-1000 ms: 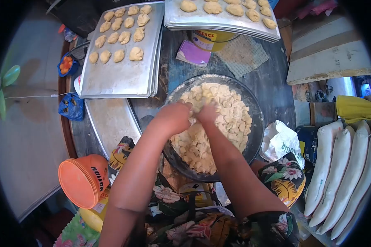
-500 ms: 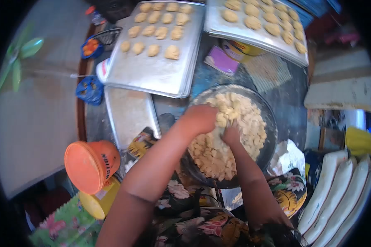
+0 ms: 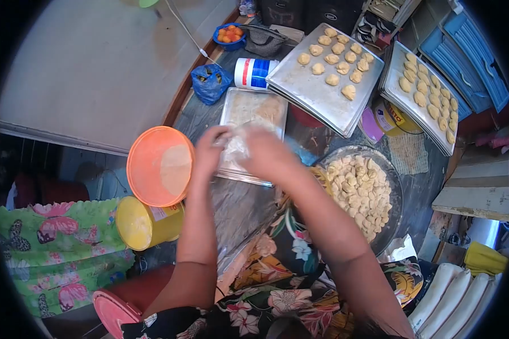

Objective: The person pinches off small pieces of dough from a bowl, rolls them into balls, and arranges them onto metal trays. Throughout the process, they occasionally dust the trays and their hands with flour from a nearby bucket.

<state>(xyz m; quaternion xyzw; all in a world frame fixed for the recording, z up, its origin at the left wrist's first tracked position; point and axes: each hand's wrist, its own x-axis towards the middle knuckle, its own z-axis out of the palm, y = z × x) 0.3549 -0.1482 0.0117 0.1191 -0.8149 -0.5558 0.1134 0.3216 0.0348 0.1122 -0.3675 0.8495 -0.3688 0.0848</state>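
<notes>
My left hand and my right hand are close together over a metal tray with a floury film on it. Between them is a crumpled whitish thing, which looks like thin plastic. Both hands are smeared by motion, but their fingers appear curled about it. To the right of my right forearm, a large dark round basin holds a heap of small floury dough pieces. An orange bucket with some pale powder inside stands just left of my left hand.
Two stacked trays with rows of dough lumps, one tray upper middle and another tray farther right, stand at the back. Also near are a yellow bucket, a white-and-blue tub, a blue bag and a blue bowl of orange items.
Both hands have left the dough pieces in the basin and moved left over the small tray. A whitish crumpled thing is now between them. The view has swung left.
</notes>
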